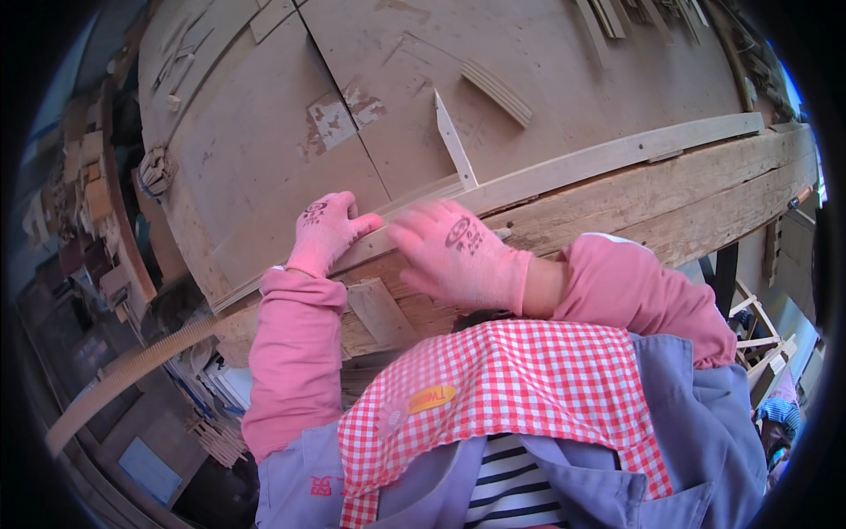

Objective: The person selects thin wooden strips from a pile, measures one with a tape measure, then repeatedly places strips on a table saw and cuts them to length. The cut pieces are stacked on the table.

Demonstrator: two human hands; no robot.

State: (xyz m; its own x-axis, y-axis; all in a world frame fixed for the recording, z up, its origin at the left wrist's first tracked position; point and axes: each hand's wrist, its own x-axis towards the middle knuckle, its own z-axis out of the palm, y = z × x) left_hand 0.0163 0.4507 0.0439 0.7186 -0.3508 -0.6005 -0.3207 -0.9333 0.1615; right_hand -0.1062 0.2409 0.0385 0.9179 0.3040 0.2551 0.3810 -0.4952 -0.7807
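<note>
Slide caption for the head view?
Left hand and right hand in pink gloves rest on a wood strip along a workbench edge.

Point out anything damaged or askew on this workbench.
The plywood top has a patch of peeled, flaking surface near its seam. A thin pale wood sliver lies skewed across the board, above the right hand. The left hand rests at the edge strip.
</note>
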